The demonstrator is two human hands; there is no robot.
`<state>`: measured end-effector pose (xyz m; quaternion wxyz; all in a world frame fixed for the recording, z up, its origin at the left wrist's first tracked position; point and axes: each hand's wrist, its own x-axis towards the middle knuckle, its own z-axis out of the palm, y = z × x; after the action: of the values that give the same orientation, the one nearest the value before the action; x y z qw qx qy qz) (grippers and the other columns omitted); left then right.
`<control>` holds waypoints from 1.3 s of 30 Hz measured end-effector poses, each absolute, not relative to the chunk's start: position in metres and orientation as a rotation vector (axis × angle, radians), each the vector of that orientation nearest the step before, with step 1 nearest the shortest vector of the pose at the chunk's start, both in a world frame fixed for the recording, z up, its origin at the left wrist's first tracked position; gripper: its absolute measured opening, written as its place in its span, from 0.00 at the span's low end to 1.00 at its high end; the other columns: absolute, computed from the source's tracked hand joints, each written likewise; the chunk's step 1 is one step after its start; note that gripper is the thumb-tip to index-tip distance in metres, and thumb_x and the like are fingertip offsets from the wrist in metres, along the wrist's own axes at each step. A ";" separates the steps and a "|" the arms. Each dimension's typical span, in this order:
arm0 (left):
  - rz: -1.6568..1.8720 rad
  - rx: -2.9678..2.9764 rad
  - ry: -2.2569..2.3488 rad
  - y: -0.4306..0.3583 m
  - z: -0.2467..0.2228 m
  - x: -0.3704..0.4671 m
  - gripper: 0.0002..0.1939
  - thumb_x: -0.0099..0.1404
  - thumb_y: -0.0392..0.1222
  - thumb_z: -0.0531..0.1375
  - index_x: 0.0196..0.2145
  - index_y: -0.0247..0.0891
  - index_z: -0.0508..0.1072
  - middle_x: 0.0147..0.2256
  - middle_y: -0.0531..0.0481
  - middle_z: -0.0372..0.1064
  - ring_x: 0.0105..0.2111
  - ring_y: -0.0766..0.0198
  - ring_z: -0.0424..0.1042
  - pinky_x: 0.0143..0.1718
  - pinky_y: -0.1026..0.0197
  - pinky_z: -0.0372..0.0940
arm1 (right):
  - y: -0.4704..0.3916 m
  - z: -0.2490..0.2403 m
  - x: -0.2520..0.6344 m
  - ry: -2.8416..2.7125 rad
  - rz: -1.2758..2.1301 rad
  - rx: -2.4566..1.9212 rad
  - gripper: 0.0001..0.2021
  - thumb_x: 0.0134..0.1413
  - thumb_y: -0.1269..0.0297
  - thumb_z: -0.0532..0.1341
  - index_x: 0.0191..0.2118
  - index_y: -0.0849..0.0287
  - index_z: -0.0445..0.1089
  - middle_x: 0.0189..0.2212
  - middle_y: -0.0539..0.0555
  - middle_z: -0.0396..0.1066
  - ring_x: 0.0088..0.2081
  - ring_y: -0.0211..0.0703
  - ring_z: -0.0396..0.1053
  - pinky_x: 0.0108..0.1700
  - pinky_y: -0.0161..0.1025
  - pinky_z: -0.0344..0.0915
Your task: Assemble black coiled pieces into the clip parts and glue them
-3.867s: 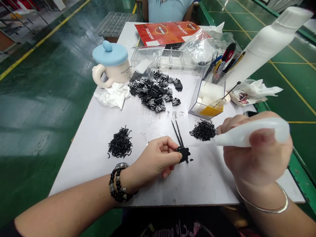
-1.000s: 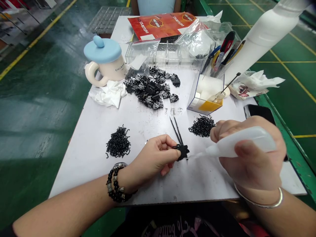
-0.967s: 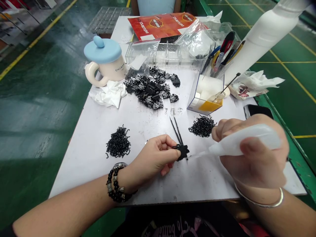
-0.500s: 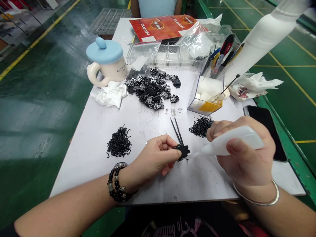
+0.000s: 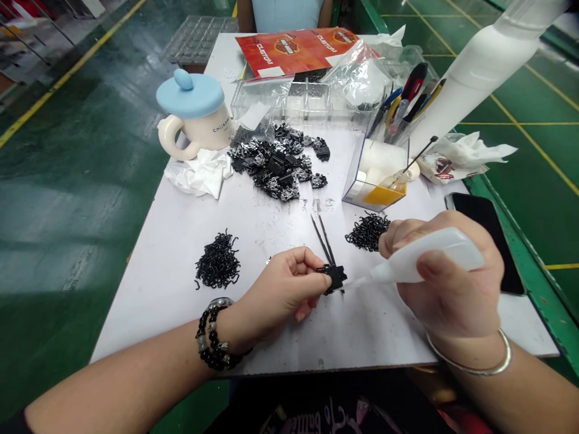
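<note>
Between thumb and fingers, my left hand point(image 5: 296, 282) pinches a small flat black part point(image 5: 335, 278) just above the table. My right hand point(image 5: 456, 289) is wrapped round a translucent white squeeze bottle point(image 5: 446, 253), held nearly level. Its thin nozzle points left, with the tip at the part's right edge; whether they touch I cannot tell. Dark tweezers point(image 5: 323, 238) extend from behind the part, their points facing away from me. To the left lies a heap of small black curved pieces point(image 5: 218, 262); a similar pile point(image 5: 367, 231) lies beyond my right hand.
A mound of black and silver parts point(image 5: 278, 160) sits mid-table. Around it are a lidded mug point(image 5: 201, 120), crumpled tissue point(image 5: 203, 172), a clear tool box point(image 5: 377, 172), a large white bottle point(image 5: 474, 78) and a phone point(image 5: 486, 235). A person in light blue point(image 5: 286, 15) is opposite.
Both hands hold almost the same position, with the nozzle still at the black part. The whole view has shifted very slightly.
</note>
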<state>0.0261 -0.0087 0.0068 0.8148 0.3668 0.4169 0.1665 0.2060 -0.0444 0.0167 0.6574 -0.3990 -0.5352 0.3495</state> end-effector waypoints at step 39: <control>0.371 0.782 0.916 -0.007 0.007 0.027 0.10 0.47 0.36 0.60 0.27 0.37 0.61 0.15 0.58 0.60 0.12 0.77 0.50 0.10 0.74 0.45 | 0.003 0.027 0.266 -1.339 -0.600 -1.417 0.15 0.50 0.71 0.64 0.45 0.53 0.70 0.35 0.50 0.72 0.36 0.45 0.71 0.46 0.51 0.60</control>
<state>0.0267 -0.0071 0.0072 0.8079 0.3658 0.4282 0.1734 0.2658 0.0027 0.0273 0.5235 -0.5920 -0.5591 -0.2507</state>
